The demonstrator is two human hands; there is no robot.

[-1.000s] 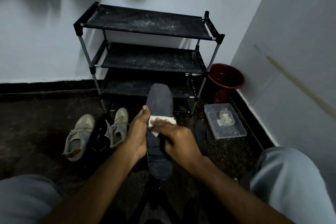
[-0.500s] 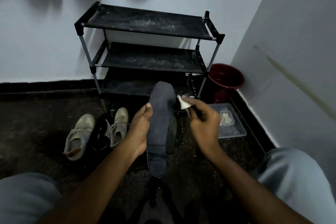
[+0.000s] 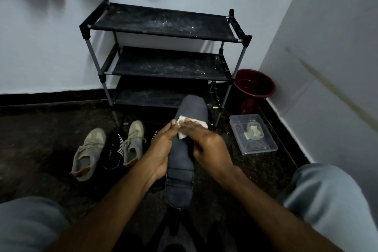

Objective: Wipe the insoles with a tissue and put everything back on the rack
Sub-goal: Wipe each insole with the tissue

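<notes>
While we hold the insole (image 3: 181, 161) up w/ our left hand (image 3: 160, 151) gripping its left edge, our right hand (image 3: 207, 146) pinches the tissue (image 3: 182, 134) flat on its far half, just near of the rack (image 3: 163, 26). Risks, imo: insole looks floppy & is held only mid-length, so a hard rub could bend it or pull it out of our grip onto the floor (image 3: 41, 139). Thin tissue may tear or bunch. Shoes (image 3: 90, 151) lie on the floor to the left, not yet racked.
</notes>
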